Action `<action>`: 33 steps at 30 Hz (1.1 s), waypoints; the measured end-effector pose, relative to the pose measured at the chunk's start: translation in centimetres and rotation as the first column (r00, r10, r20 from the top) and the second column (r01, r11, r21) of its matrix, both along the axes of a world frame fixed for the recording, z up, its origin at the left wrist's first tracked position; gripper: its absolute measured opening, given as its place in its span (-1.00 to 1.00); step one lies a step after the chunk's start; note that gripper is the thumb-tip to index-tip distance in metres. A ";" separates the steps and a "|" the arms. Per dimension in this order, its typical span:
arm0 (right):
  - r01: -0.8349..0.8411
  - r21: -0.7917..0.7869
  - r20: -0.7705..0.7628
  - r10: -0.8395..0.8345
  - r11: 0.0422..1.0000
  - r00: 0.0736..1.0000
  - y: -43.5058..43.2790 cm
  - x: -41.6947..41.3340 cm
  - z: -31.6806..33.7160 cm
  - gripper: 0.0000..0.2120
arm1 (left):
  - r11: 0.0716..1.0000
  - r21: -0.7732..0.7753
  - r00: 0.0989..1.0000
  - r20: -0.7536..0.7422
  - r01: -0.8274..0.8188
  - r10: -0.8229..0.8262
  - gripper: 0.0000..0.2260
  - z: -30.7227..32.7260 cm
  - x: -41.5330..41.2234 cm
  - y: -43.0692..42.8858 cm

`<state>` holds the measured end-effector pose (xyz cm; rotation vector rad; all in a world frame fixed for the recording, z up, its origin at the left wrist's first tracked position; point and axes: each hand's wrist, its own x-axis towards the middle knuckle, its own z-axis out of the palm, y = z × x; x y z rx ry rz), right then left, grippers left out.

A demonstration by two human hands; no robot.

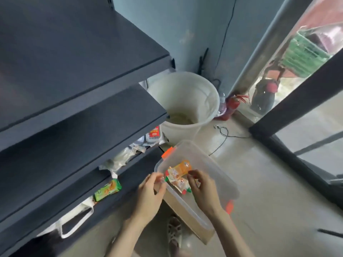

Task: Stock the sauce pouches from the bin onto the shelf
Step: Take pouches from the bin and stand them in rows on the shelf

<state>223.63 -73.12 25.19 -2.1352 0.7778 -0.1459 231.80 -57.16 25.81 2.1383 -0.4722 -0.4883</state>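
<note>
Two bare hands reach into a clear bin [213, 164] on the floor beside a dark shelf [83, 115]. The left hand [148, 197] pinches one end of an orange pouch [179, 170] at the bin's near rim; the right hand [204, 190] pinches its other end, above more pouches [181, 184] on the bin's floor (the count is blurred). Best to lift it flat and clear of the rim before turning left of the bin toward the shelf.

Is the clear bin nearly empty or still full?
Nearly empty: only a few pouches lie in the bin, its clear bottom mostly bare.
</note>
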 end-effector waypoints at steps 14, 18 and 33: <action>0.356 0.279 -0.318 -0.264 0.892 0.911 -7.4 0.6 -18.2 -0.85 | 0.947 0.249 0.917 -0.389 0.202 -0.093 -0.89 -18.3 3.8 -11.3; 0.435 0.305 -0.412 -0.295 0.847 0.862 -8.0 1.4 -26.2 -0.85 | 0.888 0.354 0.903 -0.407 0.293 -0.136 -0.82 -26.0 6.4 -13.9; 0.589 0.336 -0.579 -0.332 0.735 0.745 -6.3 2.5 -43.9 -0.43 | 0.674 0.581 0.882 -0.199 0.457 -0.426 -0.47 -44.0 10.0 -19.3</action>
